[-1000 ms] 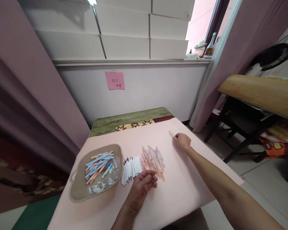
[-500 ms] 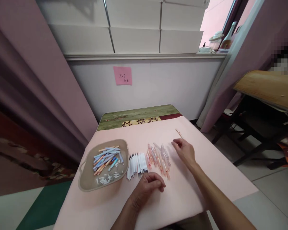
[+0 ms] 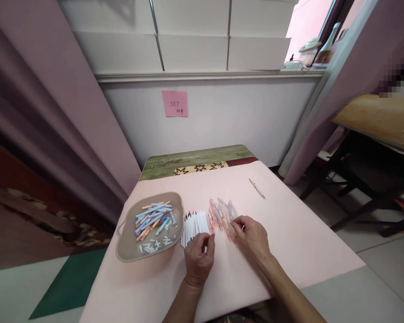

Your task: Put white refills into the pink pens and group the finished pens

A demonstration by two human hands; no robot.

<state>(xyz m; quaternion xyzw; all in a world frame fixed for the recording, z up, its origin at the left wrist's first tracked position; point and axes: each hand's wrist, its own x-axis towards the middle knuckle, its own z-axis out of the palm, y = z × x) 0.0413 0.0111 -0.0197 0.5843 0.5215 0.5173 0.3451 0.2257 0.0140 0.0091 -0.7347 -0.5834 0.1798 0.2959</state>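
My left hand (image 3: 199,258) is curled over the near ends of a row of white pen refills (image 3: 193,224), thumb close to the forefinger. Whatever its fingertips hold, if anything, is hidden. My right hand (image 3: 254,237) has thumb and forefinger pinched on a clear pen barrel at the right edge of a pile of see-through pink and clear pen barrels (image 3: 224,216). Farther back lies a single slim pen (image 3: 256,188), apart from both hands. A beige basket (image 3: 124,246) to the left holds blue and orange pen parts (image 3: 153,220) and small white pieces (image 3: 155,245).
Pale pink paper covers the table (image 3: 289,242), with a green patterned strip (image 3: 195,157) showing at the back. A pink note (image 3: 175,103) is on the white wall. Curtains hang at both sides. A wooden table (image 3: 380,119) stands at the right.
My right hand has come back from the far right to the barrel pile, leaving the slim pen lying on the table. My left hand has shifted left onto the refills.
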